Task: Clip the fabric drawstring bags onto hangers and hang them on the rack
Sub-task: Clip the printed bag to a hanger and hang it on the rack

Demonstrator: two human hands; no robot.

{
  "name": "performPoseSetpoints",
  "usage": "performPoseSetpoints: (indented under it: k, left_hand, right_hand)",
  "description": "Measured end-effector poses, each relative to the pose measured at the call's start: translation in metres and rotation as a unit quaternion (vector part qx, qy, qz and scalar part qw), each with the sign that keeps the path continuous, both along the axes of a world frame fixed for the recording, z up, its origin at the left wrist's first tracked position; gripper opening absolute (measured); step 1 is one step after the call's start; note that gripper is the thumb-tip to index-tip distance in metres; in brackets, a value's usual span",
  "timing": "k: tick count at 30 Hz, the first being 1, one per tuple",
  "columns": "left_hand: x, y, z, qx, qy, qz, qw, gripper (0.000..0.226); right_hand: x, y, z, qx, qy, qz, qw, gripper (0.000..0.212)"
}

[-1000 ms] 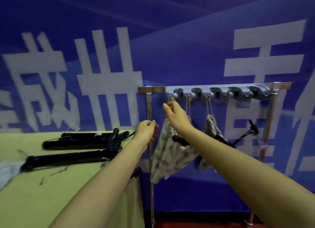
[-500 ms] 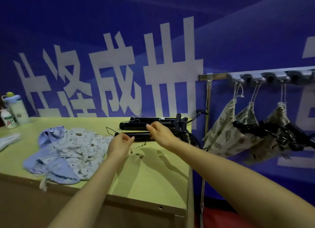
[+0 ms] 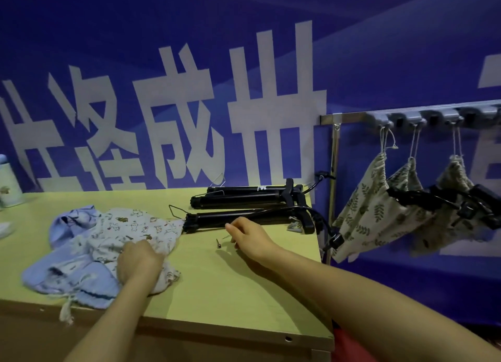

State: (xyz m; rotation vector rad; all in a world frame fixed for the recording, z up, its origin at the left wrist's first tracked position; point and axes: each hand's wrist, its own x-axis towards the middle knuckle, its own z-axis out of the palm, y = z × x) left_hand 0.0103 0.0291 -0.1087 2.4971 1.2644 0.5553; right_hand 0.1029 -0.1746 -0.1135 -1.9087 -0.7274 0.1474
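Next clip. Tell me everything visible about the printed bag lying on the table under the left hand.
The printed bag is pale, soft-looking cloth dotted with small animal-like figures. It lies crumpled on the yellow-green table, partly overlapping the light blue bags to its left. The left hand grips its near part, bunching the fabric. Its far right edge reaches the end of the nearest black hanger; contact is unclear.

1 head view, angled down, close over table [image 3: 244, 294].
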Motion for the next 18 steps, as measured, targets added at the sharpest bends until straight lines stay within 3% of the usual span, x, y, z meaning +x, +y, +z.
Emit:
performPoseSetpoints:
  k: [5,9,13,18]
  left_hand:
    - [0.009,0.010,0.008,-0.045,-0.162,0.017,0.986,0.037]
    - [0.007,0.002,0.041,-0.073,-0.324,-0.002,0.943,0.034]
    - [0.009,-0.010,0.071,-0.080,-0.422,-0.051,0.901,0.030]
    - [0.014,-0.036,0.087,-0.079,-0.486,-0.102,0.864,0.029]
  right_hand:
    - [0.003,0.013,-0.013,0.025,0.029,-0.030,0.999,0.038]
    - [0.003,0.023,-0.003,0.073,0.103,-0.011,0.992,0.037]
    - [-0.011,0.042,0.013,0.101,0.186,0.076,0.974,0.038]
    - [-0.030,0.065,0.031,0.047,0.215,0.187,0.957,0.067]
